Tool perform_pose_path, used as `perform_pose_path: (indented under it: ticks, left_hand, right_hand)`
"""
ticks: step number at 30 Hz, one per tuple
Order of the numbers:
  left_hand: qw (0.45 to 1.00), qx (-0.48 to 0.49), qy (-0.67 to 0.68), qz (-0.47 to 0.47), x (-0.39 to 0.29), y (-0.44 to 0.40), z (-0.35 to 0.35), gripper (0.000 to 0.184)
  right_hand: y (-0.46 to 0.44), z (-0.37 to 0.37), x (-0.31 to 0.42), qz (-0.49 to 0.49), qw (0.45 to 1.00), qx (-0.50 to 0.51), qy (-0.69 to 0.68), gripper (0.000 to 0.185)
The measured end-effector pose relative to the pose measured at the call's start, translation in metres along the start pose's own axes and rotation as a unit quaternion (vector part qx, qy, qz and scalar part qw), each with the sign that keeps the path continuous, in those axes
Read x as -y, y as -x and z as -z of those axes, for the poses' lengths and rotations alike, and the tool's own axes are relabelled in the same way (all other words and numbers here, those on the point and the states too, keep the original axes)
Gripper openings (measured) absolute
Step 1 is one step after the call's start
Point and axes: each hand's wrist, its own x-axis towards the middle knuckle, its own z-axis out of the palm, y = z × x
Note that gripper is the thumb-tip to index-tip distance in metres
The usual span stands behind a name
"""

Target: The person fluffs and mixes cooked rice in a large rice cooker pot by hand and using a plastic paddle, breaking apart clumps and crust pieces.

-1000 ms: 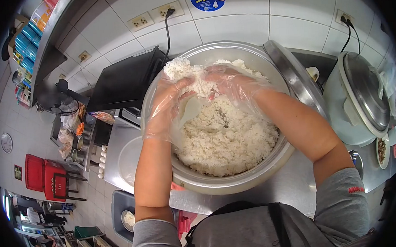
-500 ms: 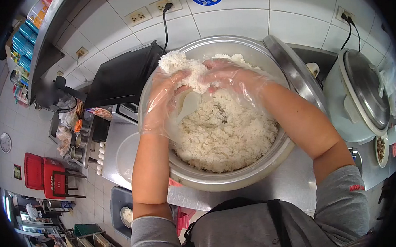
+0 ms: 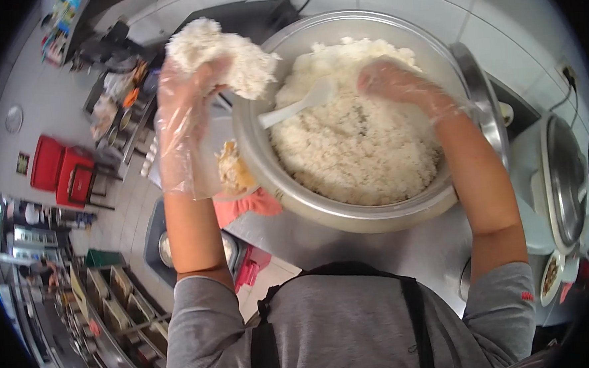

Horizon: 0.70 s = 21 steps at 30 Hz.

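Note:
My left hand [image 3: 187, 96], in a clear plastic glove, is closed around a large clump of cooked rice [image 3: 224, 54] held up left of the pot's rim. My right hand [image 3: 392, 82], gloved the same way, is inside the big round metal pot [image 3: 369, 213], low over the rice [image 3: 360, 157] at the back right. Its fingers are bent and slightly blurred, and I cannot make out whether anything is in them. A white rice paddle [image 3: 300, 105] lies on the rice, its handle toward the left rim.
The pot's lid [image 3: 480, 104] leans at its right side. Further right is a rice cooker [image 3: 554, 177] with a metal lid. A pink cloth [image 3: 252, 206] and a clear container with whitish and brown food [image 3: 234, 170] are left of the pot. A grey tub [image 3: 154, 241] sits lower left.
My hands have moved apart. The left has carried the rice clump out past the left rim; the right has come away from the clump to the rice. The view has shifted, uncovering the paddle.

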Motion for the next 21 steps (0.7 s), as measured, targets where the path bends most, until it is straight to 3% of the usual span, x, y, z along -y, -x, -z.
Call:
perform_pose_path:
  ticks: [2,4,7,8,10,12,14,16,17,18,20,21]
  left_hand:
    - [0.997,-0.028,-0.011,-0.074,0.002,0.01,0.04,0.051]
    - [0.968,-0.138,-0.207,-0.033,0.009,0.012,0.078,0.044]
    - [0.962,-0.096,-0.25,0.06,0.05,0.033,0.114,0.039]
    - [0.89,0.003,-0.453,0.053,0.091,0.032,0.167,0.041]
    - [0.787,0.075,-0.611,0.028,0.081,0.049,0.148,0.039]
    - [0.829,0.042,-0.556,0.037,0.064,0.035,0.132,0.037]
    - [0.862,0.042,-0.504,0.031,0.043,0.02,0.103,0.035]
    - [0.887,0.076,-0.455,0.007,0.024,0.004,0.054,0.032]
    - [0.893,0.124,-0.429,-0.052,0.016,0.001,0.025,0.028]
    - [0.874,0.183,-0.449,-0.037,0.017,0.0,-0.003,0.026]
    - [0.821,0.298,-0.487,-0.006,0.022,0.001,-0.049,0.024]
    - [0.845,0.309,-0.436,0.027,0.037,0.004,-0.06,0.024]
  right_hand:
    - [0.001,-0.003,-0.023,0.04,0.985,-0.107,-0.13,0.025]
    - [-0.001,0.001,-0.02,0.032,0.956,-0.147,-0.254,0.027]
    - [0.005,0.018,-0.012,-0.016,0.916,-0.13,-0.38,0.032]
    - [0.007,0.018,-0.007,-0.01,0.909,-0.137,-0.393,0.034]
    - [0.008,0.017,-0.002,-0.005,0.914,-0.135,-0.382,0.037]
    - [0.011,0.014,-0.002,-0.01,0.935,-0.12,-0.334,0.05]
    - [0.02,0.014,0.002,0.002,0.949,-0.123,-0.289,0.04]
    - [0.027,0.014,-0.005,0.011,0.949,-0.137,-0.283,0.041]
    - [0.023,0.009,-0.016,0.019,0.941,-0.148,-0.302,0.05]
    - [0.02,0.008,-0.024,0.027,0.933,-0.159,-0.322,0.063]
    - [0.011,0.019,-0.029,-0.023,0.944,-0.081,-0.319,0.058]
    - [0.01,0.022,-0.03,-0.047,0.946,-0.04,-0.319,0.056]
